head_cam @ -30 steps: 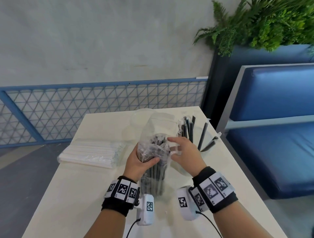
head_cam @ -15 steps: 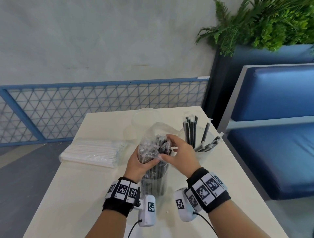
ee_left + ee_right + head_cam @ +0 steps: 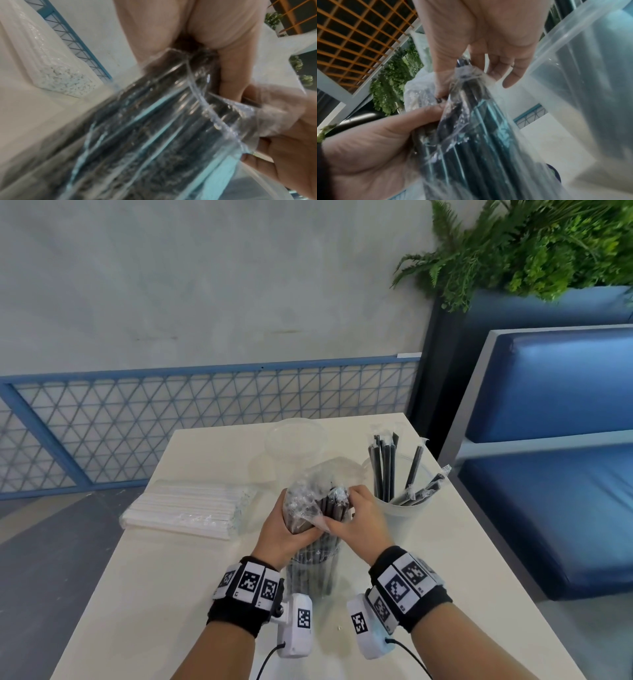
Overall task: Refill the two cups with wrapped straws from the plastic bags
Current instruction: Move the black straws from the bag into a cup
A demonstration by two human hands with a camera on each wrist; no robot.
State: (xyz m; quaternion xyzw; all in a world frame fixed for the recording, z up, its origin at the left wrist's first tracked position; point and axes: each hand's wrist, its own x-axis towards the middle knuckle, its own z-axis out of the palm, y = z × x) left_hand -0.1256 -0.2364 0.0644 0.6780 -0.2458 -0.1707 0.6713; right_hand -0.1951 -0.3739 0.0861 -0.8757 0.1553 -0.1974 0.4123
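A clear plastic bag of black wrapped straws (image 3: 313, 563) stands upright mid-table. My left hand (image 3: 284, 529) grips its upper part, fingers wrapped round it (image 3: 188, 27). My right hand (image 3: 356, 518) is at the bag's open mouth, thumb and fingers pinching the tops of several black straws (image 3: 479, 135). Just to the right stands a clear cup (image 3: 407, 508) holding several black straws. An empty clear cup (image 3: 296, 440) stands behind the bag. A bag of white wrapped straws (image 3: 191, 508) lies flat on the left.
The cream table (image 3: 171, 594) ends close to the right of the straw cup. A blue bench (image 3: 548, 508) stands alongside. A blue mesh fence (image 3: 205, 412) and a planter with ferns (image 3: 531, 251) lie beyond the far edge.
My right hand has moved left from beside the bag top into its mouth and closed on a bunch of black straws. The left hand keeps its hold on the bag.
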